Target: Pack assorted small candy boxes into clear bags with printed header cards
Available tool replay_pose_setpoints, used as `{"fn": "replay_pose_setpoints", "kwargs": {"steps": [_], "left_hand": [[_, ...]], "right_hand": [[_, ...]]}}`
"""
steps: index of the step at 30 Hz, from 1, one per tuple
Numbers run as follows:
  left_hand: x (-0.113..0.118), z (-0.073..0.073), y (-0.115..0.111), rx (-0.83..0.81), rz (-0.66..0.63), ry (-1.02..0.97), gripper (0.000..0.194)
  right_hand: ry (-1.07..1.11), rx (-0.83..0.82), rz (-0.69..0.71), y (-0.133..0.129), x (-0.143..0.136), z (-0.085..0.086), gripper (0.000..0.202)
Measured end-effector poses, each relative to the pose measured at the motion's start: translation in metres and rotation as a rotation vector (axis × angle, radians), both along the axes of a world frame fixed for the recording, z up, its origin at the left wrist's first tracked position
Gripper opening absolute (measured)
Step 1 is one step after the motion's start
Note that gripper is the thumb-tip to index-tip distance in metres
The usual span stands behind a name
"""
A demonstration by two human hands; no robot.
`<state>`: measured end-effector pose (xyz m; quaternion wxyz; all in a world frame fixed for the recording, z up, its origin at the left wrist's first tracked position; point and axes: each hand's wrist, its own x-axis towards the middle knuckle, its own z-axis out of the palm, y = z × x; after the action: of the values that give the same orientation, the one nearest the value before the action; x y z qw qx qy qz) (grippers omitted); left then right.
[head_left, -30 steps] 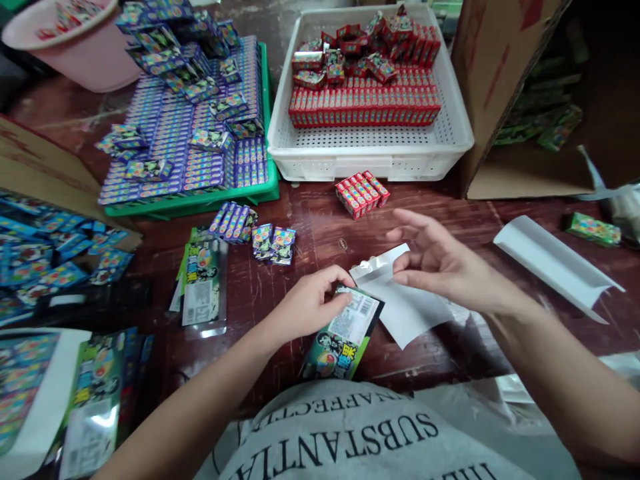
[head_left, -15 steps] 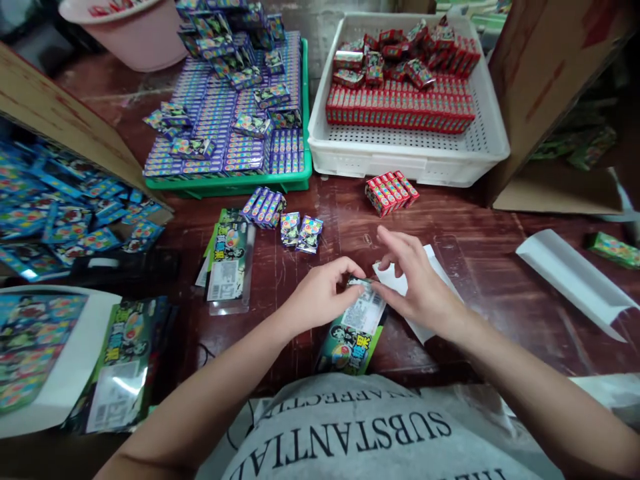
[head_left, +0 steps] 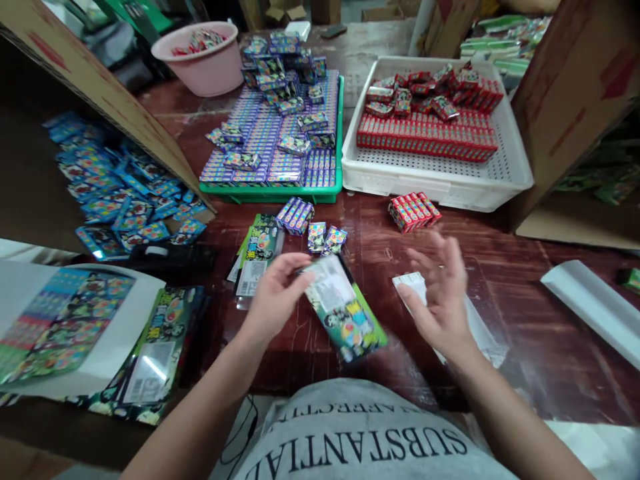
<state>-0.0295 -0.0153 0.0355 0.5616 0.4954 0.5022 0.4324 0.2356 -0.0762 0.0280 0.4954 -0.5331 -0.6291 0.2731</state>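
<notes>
My left hand [head_left: 280, 290] pinches the top corner of a green and black printed packet [head_left: 345, 310], which hangs tilted above the dark red table. To the right, my right hand [head_left: 440, 293] is empty, its fingers apart, over a white paper piece [head_left: 477, 320]. Behind the packet lie two small purple boxes [head_left: 326, 239] and a short row of purple boxes [head_left: 295, 216]. A row of red boxes [head_left: 414, 212] sits beyond my right hand. More green packets [head_left: 259, 250] lie just left of the held one.
A green tray [head_left: 273, 195] of purple boxes and a white basket [head_left: 430, 187] of red boxes stand at the back. Cardboard boxes flank both sides, blue packs [head_left: 125, 193] in the left one. Stacked packets [head_left: 160, 347] lie at left, a folded white sheet [head_left: 593, 307] at right.
My right hand has let go of the packet and moved right, its fingers spread. The packet has swung and shifted with my left hand. The camera view has shifted, showing more of the background.
</notes>
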Motion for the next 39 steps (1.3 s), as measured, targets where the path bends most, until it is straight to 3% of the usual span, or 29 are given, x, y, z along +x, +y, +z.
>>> {"fn": "replay_pose_setpoints", "kwargs": {"steps": [2, 3, 7, 10, 13, 15, 19, 21, 25, 28, 31, 36, 39], "left_hand": [[-0.016, -0.002, -0.009, -0.024, 0.207, -0.14, 0.043], [-0.02, -0.004, -0.017, -0.038, 0.248, -0.204, 0.053], [-0.02, -0.014, -0.051, -0.06, 0.169, -0.257, 0.074], [-0.017, -0.015, -0.061, -0.028, 0.046, -0.112, 0.047], [-0.009, -0.013, -0.054, 0.009, -0.101, -0.021, 0.032], [0.001, -0.015, -0.046, 0.039, -0.145, -0.024, 0.034], [0.018, -0.029, -0.043, 0.067, -0.109, -0.051, 0.037], [0.019, -0.035, -0.046, 0.05, -0.12, -0.064, 0.042], [0.011, -0.036, -0.044, 0.009, -0.205, -0.013, 0.04], [0.004, -0.03, -0.034, 0.008, -0.248, 0.051, 0.021], [0.001, -0.028, -0.026, 0.047, -0.23, 0.067, 0.01], [0.002, -0.033, -0.025, -0.008, -0.133, -0.051, 0.023], [0.0, -0.03, -0.025, -0.033, -0.172, -0.047, 0.022]], "right_hand": [[0.121, -0.045, -0.13, -0.007, -0.01, -0.005, 0.093], [0.181, -0.09, -0.149, -0.009, -0.017, -0.008, 0.095], [0.372, -0.15, -0.218, -0.003, -0.037, -0.016, 0.093], [0.381, -0.152, -0.165, 0.008, -0.029, -0.009, 0.096], [0.333, -0.267, 0.171, 0.016, -0.017, 0.0, 0.107], [0.294, -0.272, 0.271, 0.016, -0.019, 0.0, 0.108], [0.232, -0.063, -0.06, 0.004, -0.041, -0.016, 0.094], [0.221, -0.009, -0.126, -0.005, -0.05, -0.026, 0.085], [0.246, -0.053, -0.026, -0.013, -0.055, -0.038, 0.081], [0.255, -0.111, 0.059, -0.01, -0.052, -0.04, 0.085], [0.219, -0.122, 0.027, -0.004, -0.051, -0.04, 0.09], [0.233, -0.191, 0.105, 0.0, -0.054, -0.032, 0.094], [0.254, -0.182, 0.153, 0.001, -0.053, -0.025, 0.097]]}}
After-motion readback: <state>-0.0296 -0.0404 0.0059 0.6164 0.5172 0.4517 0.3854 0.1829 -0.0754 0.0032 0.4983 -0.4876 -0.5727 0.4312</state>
